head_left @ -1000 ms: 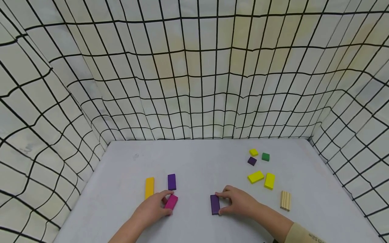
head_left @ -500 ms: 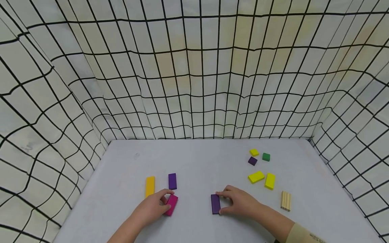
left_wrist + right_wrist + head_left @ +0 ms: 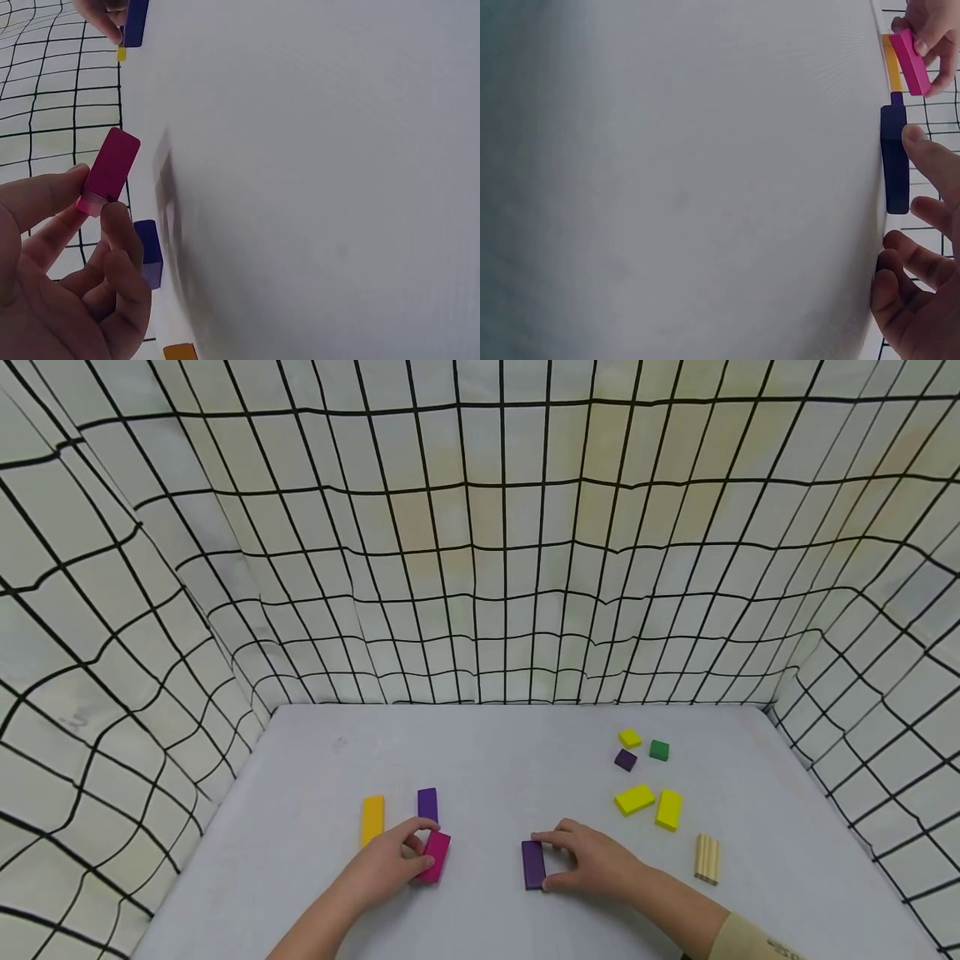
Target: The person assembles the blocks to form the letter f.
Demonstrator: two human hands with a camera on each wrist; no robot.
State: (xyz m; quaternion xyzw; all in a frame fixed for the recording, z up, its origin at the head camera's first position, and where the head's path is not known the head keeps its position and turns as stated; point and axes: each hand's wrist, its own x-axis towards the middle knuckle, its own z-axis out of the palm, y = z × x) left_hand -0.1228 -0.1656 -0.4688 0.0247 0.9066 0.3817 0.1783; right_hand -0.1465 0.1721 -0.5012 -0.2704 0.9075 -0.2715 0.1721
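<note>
My left hand [image 3: 378, 870] pinches a magenta rectangular block [image 3: 437, 857] between thumb and fingers. In the left wrist view the magenta block [image 3: 112, 165] is raised off the table, its shadow falling apart from it. A purple block [image 3: 427, 804] stands just beyond that hand, its near end hidden. To the left lies an orange block [image 3: 372, 818], partly covered by the hand. My right hand [image 3: 596, 860] holds a dark purple block [image 3: 533, 865] by its two ends, thumb at the near end and forefinger at the far end; it appears to lie on the table.
On the white table's [image 3: 480, 752] right side lie two yellow blocks [image 3: 634, 800], a ridged bare-wood block [image 3: 707, 859], and small yellow [image 3: 630, 739], green [image 3: 659, 751] and dark purple [image 3: 626, 760] pieces. Black netting [image 3: 517, 610] over pale walls borders the back and sides.
My left hand has lifted the magenta block and brought it slightly right and away from me, over the near end of the standing purple block. The right hand stays in place.
</note>
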